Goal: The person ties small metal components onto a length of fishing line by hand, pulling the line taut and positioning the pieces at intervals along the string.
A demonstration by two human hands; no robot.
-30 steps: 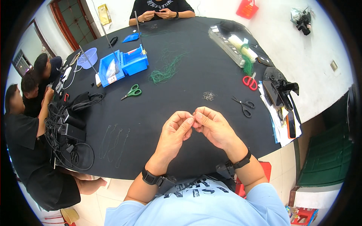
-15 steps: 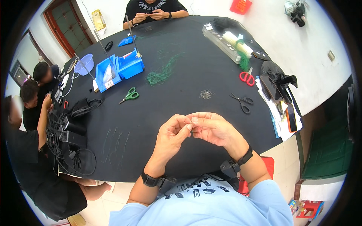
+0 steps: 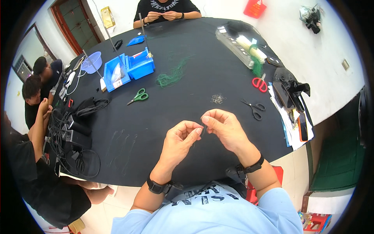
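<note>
My left hand (image 3: 181,141) is closed in a pinch, thumb against fingertips, on a thin dark thread (image 3: 204,129). Slightly higher and to its right, my right hand (image 3: 226,126) pinches the same thread, its fingertips a small gap away. Whether anything tiny is tied to the thread cannot be made out. Beyond my hands lies a small pile of thin metal pieces, like hooks or rings (image 3: 218,98). Black-handled scissors (image 3: 255,109) rest to the right of it. Several fine strands (image 3: 121,150) are laid out on the black tabletop left of my hands.
Green-handled scissors (image 3: 139,96), a loose green thread bundle (image 3: 172,75) and blue bins (image 3: 140,67) with upright rods lie farther off. Black cables and adapters (image 3: 76,136) crowd the left edge. Red scissors (image 3: 260,84), phones and papers (image 3: 286,128) line the right. Other people sit around the table.
My fingertips have drawn apart, my right hand rising a little, and thread now shows between them. The whole view has shifted slightly.
</note>
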